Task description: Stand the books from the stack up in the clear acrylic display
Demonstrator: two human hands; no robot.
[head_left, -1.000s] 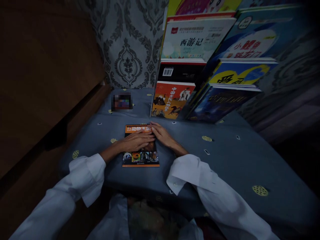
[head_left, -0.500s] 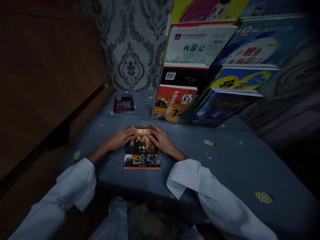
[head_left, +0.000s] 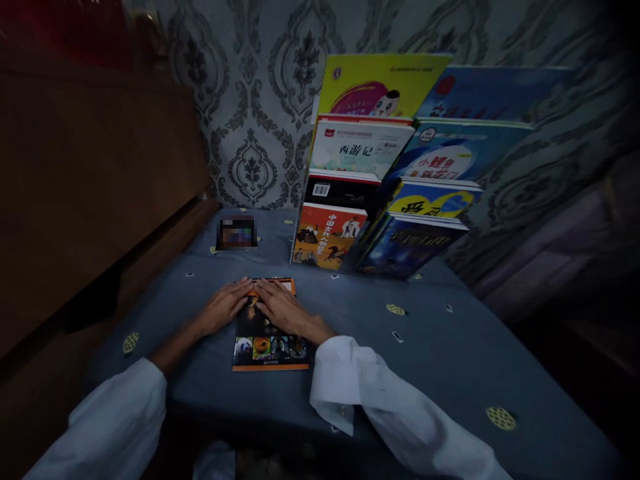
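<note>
A book [head_left: 273,347] with a dark cover, orange edges and a row of small animal pictures lies flat near the front of the cloth-covered table. My left hand [head_left: 226,307] rests at its upper left edge, fingers stretched out. Across the upper part of the cover lies my right hand [head_left: 283,308], flat with the fingers extended, hiding most of the lion picture and part of the title. The fingertips of both hands come close together near the book's top left. Neither hand grips anything.
Behind stands a tiered display of books, among them an orange one [head_left: 330,237] and a dark blue one [head_left: 410,247]. A small blurred-out item [head_left: 237,233] sits at the back left. A brown wooden panel [head_left: 100,173] borders the left side; patterned wallpaper [head_left: 250,160] covers the back.
My right hand has slid left across the book's cover toward my left hand, covering more of the lion. The camera view has tilted up, showing more of the book display.
</note>
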